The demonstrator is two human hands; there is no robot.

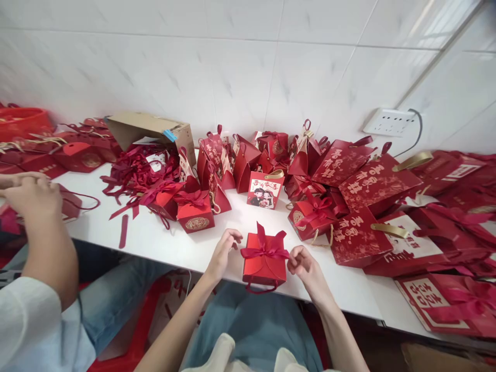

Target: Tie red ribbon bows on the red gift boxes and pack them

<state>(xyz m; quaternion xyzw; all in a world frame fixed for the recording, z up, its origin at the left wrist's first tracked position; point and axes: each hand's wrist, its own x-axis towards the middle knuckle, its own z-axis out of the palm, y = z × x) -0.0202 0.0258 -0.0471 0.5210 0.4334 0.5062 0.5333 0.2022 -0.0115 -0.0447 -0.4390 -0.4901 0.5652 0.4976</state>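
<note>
A red gift box (260,268) stands in front of me near the table's front edge. A dark red ribbon bow (266,249) is tied across its top, and a cord handle (263,290) hangs down its near side. To the left of the box is my left hand (225,253), with its fingers loosely curved, nothing in them, and a gap between it and the box. My right hand (306,267) is at the box's right side, fingers bent and apart, close to the tip of the bow. Whether they touch the ribbon I cannot tell.
Finished-looking red boxes crowd the back, among them a box with a printed couple (265,191). Large red gift bags (377,181) fill the right. Loose ribbons (132,173) spill from a cardboard carton (151,126). On the left a co-worker's hand (36,196) is beside a red box.
</note>
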